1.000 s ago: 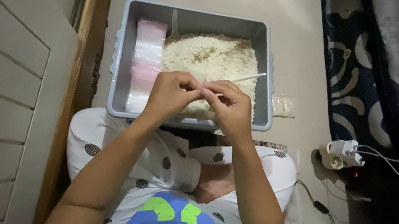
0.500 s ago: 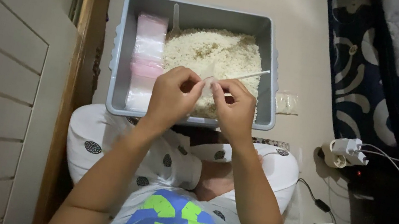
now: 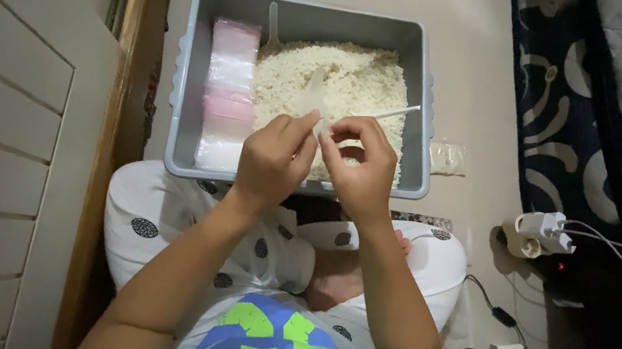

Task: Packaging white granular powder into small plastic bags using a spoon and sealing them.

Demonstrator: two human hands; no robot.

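Two hands meet over the near edge of a grey tub (image 3: 192, 77) that sits on the floor in front of a seated person's crossed legs. The left hand (image 3: 272, 161) and the right hand (image 3: 361, 173) are pinched together on a small clear plastic bag (image 3: 323, 127), fingers (image 3: 304, 127) grasping its top edge from either side; the bag is so thin and so covered by the fingertips that little of it shows. Behind the hands the tub holds a heap of pale rice (image 3: 343, 87), with a white spoon (image 3: 390, 113) lying across it toward the right wall and another pale handle (image 3: 273, 21) propped at the far side. A stack of clear bags (image 3: 225, 100), some edged in pink, lies along the tub's left wall. One small filled bag (image 3: 447, 158) rests on the floor just right of the tub. By the look of it, the step in hand is working the bag's mouth apart, and it calls for a fine rubbing pinch at the rim, held above the rice.
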